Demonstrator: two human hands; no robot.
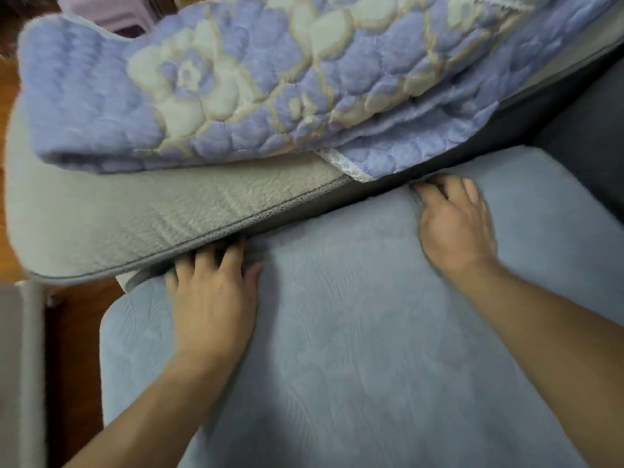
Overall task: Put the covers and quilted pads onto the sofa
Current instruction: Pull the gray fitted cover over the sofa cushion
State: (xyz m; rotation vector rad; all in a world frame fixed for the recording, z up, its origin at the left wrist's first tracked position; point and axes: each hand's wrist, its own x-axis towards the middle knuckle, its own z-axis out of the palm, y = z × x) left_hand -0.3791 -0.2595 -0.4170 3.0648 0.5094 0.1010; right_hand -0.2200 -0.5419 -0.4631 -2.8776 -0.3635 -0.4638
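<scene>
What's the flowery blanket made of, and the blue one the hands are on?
The flowery pad looks like soft quilted plush: puffy stitched petals, fuzzy surface, lacy edge. The pale blue cover looks like smooth, matte quilted fabric with faint stitched patterns. Exact fibres can't be told.

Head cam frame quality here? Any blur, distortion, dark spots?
Head view: motion blur smears the right hand and the floral quilted pad; the left hand is sharper. Wide-angle bending curves the sofa's edges. Soft indoor light, no glare; deep shadow in the gap under the grey cushion, corners dim.
</scene>
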